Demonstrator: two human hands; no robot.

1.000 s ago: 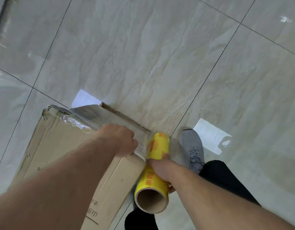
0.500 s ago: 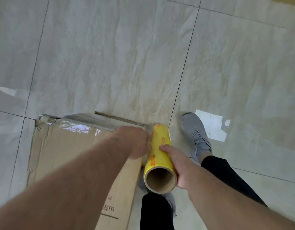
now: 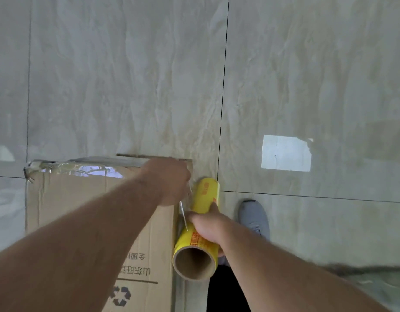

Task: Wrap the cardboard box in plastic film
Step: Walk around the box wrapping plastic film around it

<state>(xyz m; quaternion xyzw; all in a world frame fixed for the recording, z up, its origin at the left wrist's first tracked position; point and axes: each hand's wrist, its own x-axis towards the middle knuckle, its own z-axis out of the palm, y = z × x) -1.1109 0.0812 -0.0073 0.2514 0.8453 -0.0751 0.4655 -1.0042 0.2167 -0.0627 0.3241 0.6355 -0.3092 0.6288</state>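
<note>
Cardboard box [image 3: 82, 210] on glossy tiled floor [image 3: 149, 75], right hand [image 3: 208, 226] grips film roll [image 3: 201, 217], left hand [image 3: 169, 181] grip unclear

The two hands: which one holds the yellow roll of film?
The right hand grips the yellow roll around its middle. The left hand is curled at the cardboard box's far right corner instead.

The glossy beige marble-look tiled floor [image 3: 149, 86] (dark thin grout lines) carries a brown cardboard box [image 3: 66, 203] at eight o'clock, plastic film over its far edge, and a grey lace-up shoe [image 3: 254, 218] at five o'clock.
</note>
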